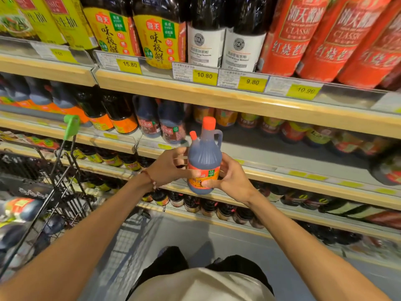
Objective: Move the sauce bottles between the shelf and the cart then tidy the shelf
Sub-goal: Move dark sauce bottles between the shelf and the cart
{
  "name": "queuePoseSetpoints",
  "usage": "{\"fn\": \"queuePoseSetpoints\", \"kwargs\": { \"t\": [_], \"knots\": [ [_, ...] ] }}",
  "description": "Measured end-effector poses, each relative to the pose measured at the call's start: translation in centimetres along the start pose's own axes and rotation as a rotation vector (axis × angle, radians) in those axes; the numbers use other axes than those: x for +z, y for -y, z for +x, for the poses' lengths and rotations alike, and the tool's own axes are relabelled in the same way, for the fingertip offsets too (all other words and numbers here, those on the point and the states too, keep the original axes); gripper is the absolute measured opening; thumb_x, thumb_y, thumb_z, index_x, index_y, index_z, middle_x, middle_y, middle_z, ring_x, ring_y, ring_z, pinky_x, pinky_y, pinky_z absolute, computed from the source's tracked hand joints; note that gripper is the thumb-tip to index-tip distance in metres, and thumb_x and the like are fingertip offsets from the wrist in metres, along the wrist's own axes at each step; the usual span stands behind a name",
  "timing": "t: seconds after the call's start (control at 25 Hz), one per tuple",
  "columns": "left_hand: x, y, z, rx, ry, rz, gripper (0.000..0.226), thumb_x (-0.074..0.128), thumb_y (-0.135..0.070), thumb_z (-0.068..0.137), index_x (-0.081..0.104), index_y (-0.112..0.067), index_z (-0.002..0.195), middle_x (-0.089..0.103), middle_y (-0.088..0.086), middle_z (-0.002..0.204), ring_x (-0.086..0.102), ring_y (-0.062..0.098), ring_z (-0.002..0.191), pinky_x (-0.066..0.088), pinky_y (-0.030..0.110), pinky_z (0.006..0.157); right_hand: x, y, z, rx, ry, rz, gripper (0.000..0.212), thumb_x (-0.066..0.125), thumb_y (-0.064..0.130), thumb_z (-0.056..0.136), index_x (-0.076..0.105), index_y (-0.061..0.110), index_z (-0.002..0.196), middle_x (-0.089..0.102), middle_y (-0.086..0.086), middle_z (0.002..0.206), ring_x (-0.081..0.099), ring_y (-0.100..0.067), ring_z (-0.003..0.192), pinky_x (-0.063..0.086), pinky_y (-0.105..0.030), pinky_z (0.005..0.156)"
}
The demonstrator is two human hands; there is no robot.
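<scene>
Before the shelf [238, 103], left hand [167, 168] and right hand [232, 181] grip an upright dark-sauce bottle [204, 155]; cart [58, 168] holds bottles [21, 208].

Dark bottle [204, 157], orange cap [209, 123]

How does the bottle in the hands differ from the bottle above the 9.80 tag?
Held bottle: orange label; tagged bottle: white label. The held bottle is gripped by the left hand and right hand in the air; the tagged bottle stands on a shelf. The held bottle shows an orange cap and neck handle; the tagged bottle's top is out of frame. Both hold dark liquid.
</scene>
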State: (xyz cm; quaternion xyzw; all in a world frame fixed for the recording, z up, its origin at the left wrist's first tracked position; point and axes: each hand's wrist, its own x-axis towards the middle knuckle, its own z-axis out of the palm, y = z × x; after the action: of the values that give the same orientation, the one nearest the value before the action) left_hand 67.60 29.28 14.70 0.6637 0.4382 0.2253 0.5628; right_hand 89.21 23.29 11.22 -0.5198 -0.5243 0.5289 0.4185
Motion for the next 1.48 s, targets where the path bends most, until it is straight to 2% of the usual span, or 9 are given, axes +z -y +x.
{"fn": "queuePoseSetpoints", "kwargs": {
  "t": [0.2,0.24,0.32,0.36,0.4,0.52,1.2,1.32,1.48],
  "knots": [
    [1.8,-0.1,0.2,0.056,-0.041,0.041,0.056,0.074,0.002,0.082,0.054,-0.006,0.134,0.075,-0.01,0.093,0.067,-0.004,0.088,0.049,0.012,0.076,-1.0,-0.5,0.2,0.007,-0.012,-0.014,0.088,0.089,-0.008,0.069,0.041,0.008,0.142,0.064,-0.002,0.135,0.066,-0.012,0.122,0.056,-0.037,0.103],
    [2.0,0.0,0.7,0.078,-0.045,0.047,0.053,0.072,0.006,0.082,0.053,-0.001,0.132,0.045,-0.034,0.072,0.062,-0.011,0.077,0.048,0.01,0.069,-1.1,-0.4,0.4,-0.001,-0.024,-0.046,0.088,0.09,-0.006,0.07,0.041,0.009,0.142,0.062,0.001,0.134,0.064,-0.006,0.12,0.056,-0.032,0.101],
    [2.0,-0.3,1.6,0.124,-0.075,0.037,0.051,0.071,0.01,0.08,0.053,0.003,0.127,0.04,-0.019,0.106,0.056,-0.019,0.085,0.053,0.014,0.069,-0.9,-0.1,1.1,-0.072,-0.109,-0.161,0.087,0.092,0.002,0.07,0.045,0.013,0.143,0.057,0.003,0.131,0.058,0.003,0.119,0.054,-0.022,0.096],
    [1.8,-0.3,2.0,0.144,-0.103,0.048,0.057,0.074,0.008,0.078,0.053,0.0,0.13,0.073,-0.008,0.103,0.058,-0.016,0.096,0.056,0.019,0.079,-0.7,-0.1,1.6,-0.121,-0.165,-0.229,0.086,0.093,0.007,0.07,0.048,0.014,0.143,0.054,0.001,0.13,0.054,0.006,0.118,0.051,-0.018,0.095],
    [1.6,-0.2,2.5,0.179,-0.128,0.072,0.066,0.078,0.004,0.075,0.052,-0.005,0.135,0.067,-0.022,0.107,0.059,-0.01,0.108,0.054,0.021,0.09,-0.6,-0.1,2.0,-0.162,-0.215,-0.279,0.085,0.093,0.009,0.071,0.049,0.014,0.143,0.05,-0.001,0.127,0.05,0.01,0.116,0.048,-0.012,0.093],
    [1.0,0.4,3.8,0.33,-0.195,0.16,0.08,0.082,-0.01,0.073,0.045,-0.009,0.145,0.055,0.0,0.137,0.051,0.007,0.129,0.044,0.024,0.105,-0.2,-0.2,3.4,-0.258,-0.338,-0.334,0.075,0.089,0.004,0.075,0.051,0.007,0.14,0.044,-0.006,0.12,0.045,0.015,0.107,0.043,-0.003,0.083],
    [0.5,5.4,10.4,0.398,-0.413,-0.003,0.057,0.074,-0.005,0.084,0.053,-0.008,0.136,0.063,-0.003,0.127,0.058,0.01,0.123,0.049,0.037,0.105,-0.2,-4.1,12.1,-0.25,-0.435,-0.492,0.041,0.084,0.017,0.083,0.059,0.014,0.115,0.057,-0.009,0.11,0.037,0.0,0.092,0.035,-0.003,0.079],
    [0.6,5.2,11.2,0.365,-0.403,-0.122,0.057,0.068,0.002,0.087,0.049,-0.011,0.139,0.066,-0.011,0.121,0.059,0.004,0.121,0.049,0.024,0.101,-0.1,-4.3,13.5,-0.228,-0.409,-0.411,0.032,0.083,0.018,0.086,0.061,0.015,0.109,0.068,-0.004,0.107,0.06,-0.011,0.099,0.052,-0.015,0.085],
    [0.6,5.2,12.3,0.368,-0.553,-0.031,0.041,0.066,-0.008,0.092,0.057,-0.005,0.132,0.073,0.005,0.099,0.066,0.002,0.105,0.056,0.033,0.089,-0.1,-4.8,15.0,-0.12,-0.382,-0.526,0.033,0.079,0.026,0.091,0.058,0.008,0.107,0.068,-0.011,0.106,0.066,-0.024,0.098,0.059,-0.042,0.084]
  ]
}}
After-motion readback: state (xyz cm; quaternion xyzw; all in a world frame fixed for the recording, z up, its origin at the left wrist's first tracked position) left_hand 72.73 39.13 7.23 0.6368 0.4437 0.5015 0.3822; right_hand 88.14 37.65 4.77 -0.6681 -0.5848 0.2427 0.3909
